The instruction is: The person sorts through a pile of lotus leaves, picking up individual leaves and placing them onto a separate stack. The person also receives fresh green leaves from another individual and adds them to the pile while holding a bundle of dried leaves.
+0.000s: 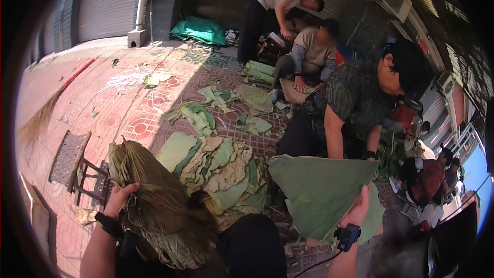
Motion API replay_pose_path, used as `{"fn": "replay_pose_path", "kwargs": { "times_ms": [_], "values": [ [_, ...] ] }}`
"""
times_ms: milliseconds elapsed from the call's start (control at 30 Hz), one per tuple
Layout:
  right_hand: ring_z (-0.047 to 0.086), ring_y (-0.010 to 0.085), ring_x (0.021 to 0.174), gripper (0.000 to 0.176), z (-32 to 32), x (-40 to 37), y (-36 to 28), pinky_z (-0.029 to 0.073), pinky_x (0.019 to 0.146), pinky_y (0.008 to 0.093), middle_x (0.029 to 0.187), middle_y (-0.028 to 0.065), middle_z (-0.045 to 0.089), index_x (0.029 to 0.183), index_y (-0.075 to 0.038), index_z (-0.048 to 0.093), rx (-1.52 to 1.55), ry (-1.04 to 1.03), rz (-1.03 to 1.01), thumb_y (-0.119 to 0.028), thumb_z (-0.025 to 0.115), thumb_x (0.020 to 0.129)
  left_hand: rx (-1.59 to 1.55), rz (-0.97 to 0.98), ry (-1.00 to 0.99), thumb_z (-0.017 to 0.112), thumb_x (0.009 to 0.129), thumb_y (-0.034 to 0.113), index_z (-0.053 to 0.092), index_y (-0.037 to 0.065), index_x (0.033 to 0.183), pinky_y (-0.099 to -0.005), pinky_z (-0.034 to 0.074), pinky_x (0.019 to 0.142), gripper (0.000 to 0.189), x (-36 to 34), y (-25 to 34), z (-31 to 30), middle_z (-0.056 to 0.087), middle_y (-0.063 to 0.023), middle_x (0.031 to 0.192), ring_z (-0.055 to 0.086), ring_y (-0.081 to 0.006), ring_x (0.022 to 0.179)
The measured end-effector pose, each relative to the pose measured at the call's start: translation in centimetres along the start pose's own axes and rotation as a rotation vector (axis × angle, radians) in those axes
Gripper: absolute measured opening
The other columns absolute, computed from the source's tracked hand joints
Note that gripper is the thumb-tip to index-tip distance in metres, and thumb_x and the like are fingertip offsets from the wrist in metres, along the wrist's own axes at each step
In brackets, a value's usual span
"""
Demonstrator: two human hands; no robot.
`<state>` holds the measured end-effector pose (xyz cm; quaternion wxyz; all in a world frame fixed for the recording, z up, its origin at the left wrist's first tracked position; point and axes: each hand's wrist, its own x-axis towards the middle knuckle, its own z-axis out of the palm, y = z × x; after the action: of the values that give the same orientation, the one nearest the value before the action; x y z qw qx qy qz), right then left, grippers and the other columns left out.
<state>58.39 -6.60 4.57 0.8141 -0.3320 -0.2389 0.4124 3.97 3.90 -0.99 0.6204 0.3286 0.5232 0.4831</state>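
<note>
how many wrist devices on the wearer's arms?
2: a black band on the left wrist beside the dried leaf bundle, a cabled unit on the right wrist below the green leaf.

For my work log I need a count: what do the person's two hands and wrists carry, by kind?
Dried brown leaf bundle, in the left hand: 1
Large green leaf, in the right hand: 1
Black wrist devices: 2
Total: 4
</note>
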Motion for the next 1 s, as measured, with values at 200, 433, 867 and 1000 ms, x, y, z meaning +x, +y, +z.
{"fn": "replay_pose_path", "kwargs": {
  "times_ms": [200, 433, 867, 1000],
  "values": [
    [0.061, 0.0211, 0.097, 0.033, -4.4, -1.8, -0.6, 0.048, 0.089, 0.0343, 0.113, 0.009, 0.062, 0.117, -0.002, 0.054, -0.38, 0.105, -0.04, -0.001, 0.06, 0.085, -0.033, 0.033, 0.004, 0.064, 0.082, 0.013, 0.056, -0.002, 0.111, -0.0321, 0.053, 0.07, 0.033, 1.0, -1.1, -0.3, 0.065, -0.0095, 0.094, 0.064, -0.0196, 0.079],
    [0.059, 0.0215, 0.1, 0.029, -5.9, -3.4, -11.6, 0.049, 0.087, 0.036, 0.112, 0.0089, 0.06, 0.119, -0.002, 0.049, -0.378, 0.233, -0.342, -0.005, 0.054, 0.09, 0.003, 0.026, -0.008, 0.063, 0.082, 0.016, 0.056, -0.001, 0.111, -0.0318, 0.053, 0.067, 0.034, 0.6, -0.9, -0.5, 0.065, -0.0094, 0.092, 0.064, -0.0194, 0.076],
    [0.06, 0.0207, 0.078, 0.03, -17.5, 8.1, -11.8, 0.053, 0.062, 0.0365, 0.094, 0.0043, 0.057, 0.11, -0.01, 0.049, -0.635, 0.223, -0.295, 0.001, 0.047, 0.083, 0.081, -0.032, -0.007, 0.066, 0.08, 0.015, 0.059, -0.003, 0.109, -0.0323, 0.053, 0.071, 0.035, -0.1, 0.0, -0.1, 0.066, -0.0112, 0.098, 0.065, -0.0196, 0.081],
    [0.062, 0.0262, 0.082, 0.025, -26.5, 16.8, -11.6, 0.051, 0.067, 0.04, 0.098, 0.0127, 0.061, 0.106, 0.002, 0.053, -0.846, 0.209, -0.192, -0.009, 0.053, 0.084, 0.24, 0.008, -0.011, 0.07, 0.08, 0.02, 0.062, -0.001, 0.111, -0.0283, 0.044, 0.09, 0.039, -0.2, -0.2, -1.0, 0.066, -0.0055, 0.106, 0.06, -0.015, 0.098]
  ]
}}
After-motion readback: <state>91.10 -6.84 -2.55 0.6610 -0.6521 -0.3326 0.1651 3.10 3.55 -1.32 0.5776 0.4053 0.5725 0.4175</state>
